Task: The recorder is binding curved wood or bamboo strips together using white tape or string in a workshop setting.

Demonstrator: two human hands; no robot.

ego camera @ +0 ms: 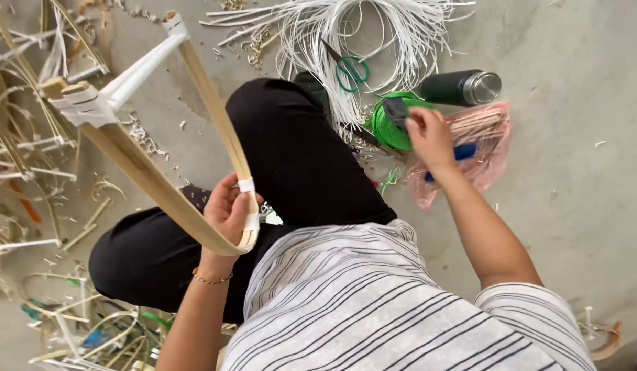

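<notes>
Sitting on a grey concrete floor [573,206] with legs crossed in black trousers, the person holds a bent frame of 2 flat cane strips [163,185] in the left hand [225,209], whose fingers are clenched round the frame's curved lower end, just where white tape binding [249,206] wraps the strips. From that bend the strips run up and to the left, spreading apart; a white-wrapped crossbar [136,72] joins them near the top, with more white wrapping at each junction. A thin gold bracelet [210,279] sits on the left wrist. The right hand [432,137] reaches out to the far side of the knee and pinches a small dark object [395,108] between fingertips, right above a coil of green cord [387,127] lying on the floor; what the dark object is cannot be told. Just beside that hand lies a pink plastic bag [483,151] holding pale strips and something blue. Beyond it a dark metal flask [463,87] lies on its side. Green-handled scissors [349,71] rest on a loose bundle of white strands [373,34] near the coil. Scraps of cane and white offcuts [29,158] litter the floor on the left.
</notes>
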